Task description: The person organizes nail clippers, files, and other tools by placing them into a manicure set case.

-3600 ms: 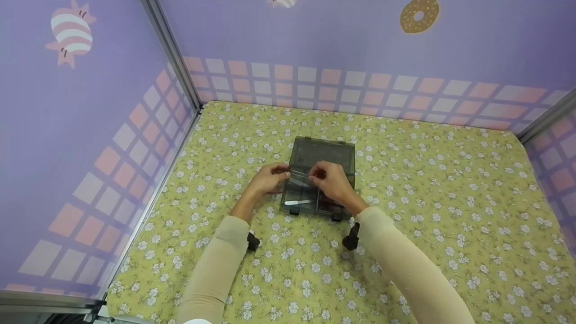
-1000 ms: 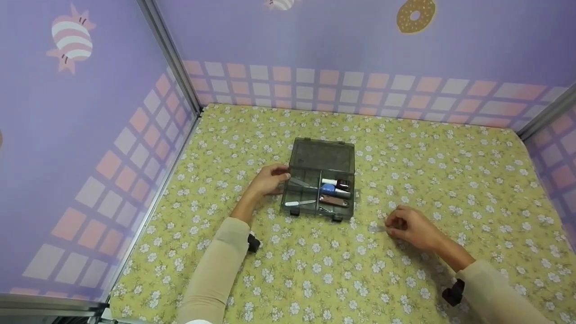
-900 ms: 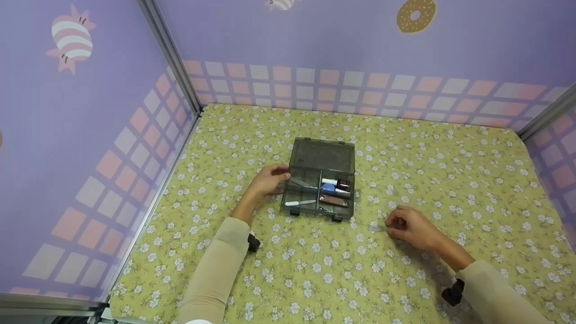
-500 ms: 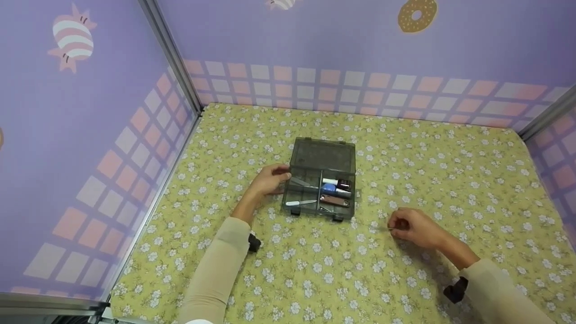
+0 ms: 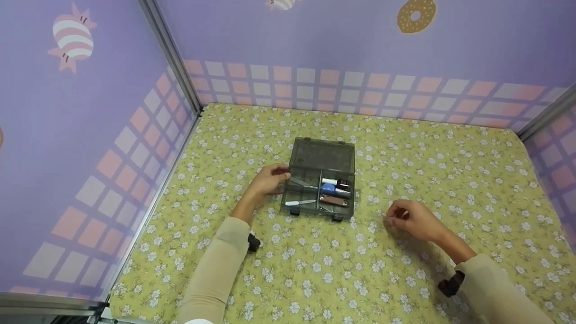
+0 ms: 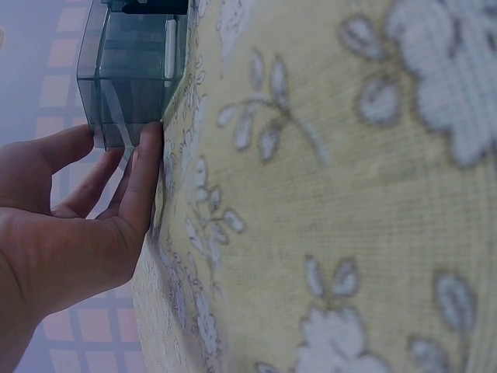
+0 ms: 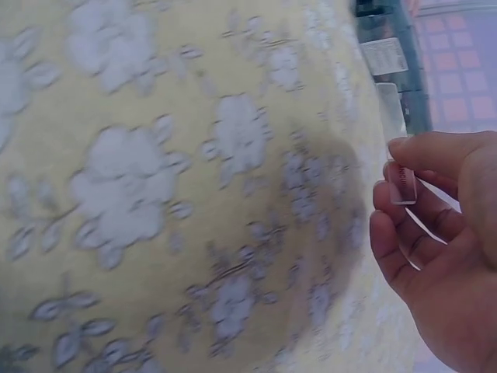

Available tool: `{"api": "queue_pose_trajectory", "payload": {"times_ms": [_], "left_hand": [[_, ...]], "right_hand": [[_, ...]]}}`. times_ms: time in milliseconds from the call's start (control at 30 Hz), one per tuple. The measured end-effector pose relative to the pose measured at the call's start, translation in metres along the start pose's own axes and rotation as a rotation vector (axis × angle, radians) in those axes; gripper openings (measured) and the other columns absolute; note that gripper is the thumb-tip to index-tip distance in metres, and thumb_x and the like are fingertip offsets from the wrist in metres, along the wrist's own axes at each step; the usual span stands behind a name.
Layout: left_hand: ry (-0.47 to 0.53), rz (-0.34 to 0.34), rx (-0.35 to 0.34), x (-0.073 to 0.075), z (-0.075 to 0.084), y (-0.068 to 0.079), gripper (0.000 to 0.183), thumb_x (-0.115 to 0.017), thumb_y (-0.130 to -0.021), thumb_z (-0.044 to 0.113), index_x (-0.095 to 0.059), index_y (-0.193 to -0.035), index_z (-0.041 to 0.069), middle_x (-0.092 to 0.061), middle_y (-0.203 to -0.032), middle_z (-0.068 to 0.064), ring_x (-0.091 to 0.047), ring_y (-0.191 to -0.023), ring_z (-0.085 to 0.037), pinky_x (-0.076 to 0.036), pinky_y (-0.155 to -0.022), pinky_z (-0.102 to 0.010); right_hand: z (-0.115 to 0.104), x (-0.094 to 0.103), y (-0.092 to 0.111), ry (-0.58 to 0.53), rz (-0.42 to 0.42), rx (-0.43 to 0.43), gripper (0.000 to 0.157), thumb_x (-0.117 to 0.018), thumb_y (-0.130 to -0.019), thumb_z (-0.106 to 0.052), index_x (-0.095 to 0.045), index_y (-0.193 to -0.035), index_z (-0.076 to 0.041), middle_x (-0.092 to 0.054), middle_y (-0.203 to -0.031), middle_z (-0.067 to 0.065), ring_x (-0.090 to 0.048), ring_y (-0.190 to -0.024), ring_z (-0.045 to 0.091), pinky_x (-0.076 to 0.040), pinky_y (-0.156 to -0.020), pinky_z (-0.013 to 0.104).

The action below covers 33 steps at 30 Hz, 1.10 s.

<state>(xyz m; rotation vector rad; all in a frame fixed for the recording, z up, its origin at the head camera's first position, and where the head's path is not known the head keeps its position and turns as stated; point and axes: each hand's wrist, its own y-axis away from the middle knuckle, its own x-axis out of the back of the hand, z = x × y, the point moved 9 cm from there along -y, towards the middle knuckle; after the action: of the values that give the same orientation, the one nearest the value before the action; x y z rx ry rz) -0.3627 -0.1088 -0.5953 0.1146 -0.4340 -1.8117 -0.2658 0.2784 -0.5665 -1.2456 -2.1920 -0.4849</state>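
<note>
A smoky clear plastic compartment box (image 5: pixel 300 210) stands on the flowered cloth with its lid (image 5: pixel 323 155) folded back. My left hand (image 5: pixel 266 181) holds its left side, thumb and fingers against the wall near the corner. To the right of the box, my right hand (image 5: pixel 416 219) pinches a clear flat strip (image 7: pixel 402 183) bearing small reddish lettering. Inside the box, a white-handled nail file (image 5: pixel 300 203) lies front left. A white-capped dark nail polish bottle (image 5: pixel 343 183), a blue item (image 5: pixel 328 188) and a reddish-brown pocket knife (image 5: pixel 334 200) fill the right side.
Yellow flowered cloth (image 5: pixel 288 265) covers the table. A purple wall (image 5: pixel 315 36) with printed sweets rises behind it, and another wall (image 5: pixel 90 135) borders it at the left. Black wrist cameras (image 5: pixel 451 284) sit on both sleeves.
My right hand has moved from over the box to its right, taking the clear strip along; within the last half second it rises slightly. My left hand stays at the box.
</note>
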Motion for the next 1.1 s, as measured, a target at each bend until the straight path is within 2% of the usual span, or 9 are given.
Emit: {"api": "queue_pose_trajectory", "payload": {"times_ms": [133,267,367,500,733,1100], "left_hand": [[-0.015,0.001,0.002,-0.001,0.002,-0.001,0.047,-0.063,-0.109,0.021,-0.055,-0.154,0.011,-0.057,-0.147,-0.009,-0.057,-0.135,-0.027,-0.058,-0.098,-0.044],[-0.011,0.0,0.006,-0.001,0.002,-0.002,0.047,-0.064,-0.109,0.02,-0.054,-0.154,0.011,-0.057,-0.148,-0.009,-0.056,-0.136,-0.027,-0.058,-0.099,-0.045],[-0.007,0.0,0.007,-0.001,0.001,-0.002,0.047,-0.064,-0.109,0.019,-0.054,-0.154,0.01,-0.057,-0.148,-0.009,-0.056,-0.136,-0.026,-0.057,-0.099,-0.045],[-0.006,0.004,0.007,-0.001,0.001,-0.001,0.047,-0.064,-0.109,0.019,-0.055,-0.154,0.01,-0.057,-0.147,-0.009,-0.056,-0.135,-0.026,-0.058,-0.098,-0.044],[-0.016,0.003,-0.007,-0.001,0.002,-0.001,0.048,-0.064,-0.109,0.02,-0.053,-0.155,0.01,-0.057,-0.148,-0.009,-0.056,-0.136,-0.026,-0.058,-0.098,-0.044],[-0.025,-0.003,-0.008,-0.001,0.0,-0.003,0.046,-0.062,-0.11,0.02,-0.054,-0.154,0.01,-0.057,-0.147,-0.01,-0.057,-0.133,-0.026,-0.058,-0.096,-0.043]], "right_hand": [[-0.011,0.011,-0.009,-0.022,0.069,0.013,0.004,-0.071,-0.102,-0.002,-0.074,-0.102,-0.005,-0.071,-0.094,0.006,-0.067,-0.083,0.022,-0.057,-0.07,0.029],[-0.018,0.014,-0.018,-0.033,0.109,0.003,0.004,-0.072,-0.103,-0.008,-0.074,-0.104,-0.005,-0.071,-0.095,0.009,-0.068,-0.084,0.025,-0.057,-0.072,0.028],[-0.02,0.012,-0.025,-0.043,0.121,-0.025,0.009,-0.072,-0.104,-0.014,-0.073,-0.105,-0.006,-0.071,-0.096,0.009,-0.068,-0.085,0.026,-0.057,-0.072,0.028],[-0.023,0.008,-0.037,-0.049,0.143,-0.035,0.008,-0.072,-0.104,-0.015,-0.073,-0.105,-0.008,-0.071,-0.095,0.007,-0.067,-0.084,0.024,-0.057,-0.072,0.028],[-0.034,0.004,-0.061,-0.035,0.188,0.017,0.004,-0.073,-0.102,-0.009,-0.073,-0.103,-0.006,-0.071,-0.094,0.006,-0.067,-0.083,0.022,-0.057,-0.072,0.026],[-0.058,-0.009,-0.1,-0.001,0.198,0.046,0.005,-0.072,-0.103,-0.01,-0.073,-0.105,-0.005,-0.071,-0.096,0.005,-0.067,-0.085,0.021,-0.057,-0.076,0.032]]}}
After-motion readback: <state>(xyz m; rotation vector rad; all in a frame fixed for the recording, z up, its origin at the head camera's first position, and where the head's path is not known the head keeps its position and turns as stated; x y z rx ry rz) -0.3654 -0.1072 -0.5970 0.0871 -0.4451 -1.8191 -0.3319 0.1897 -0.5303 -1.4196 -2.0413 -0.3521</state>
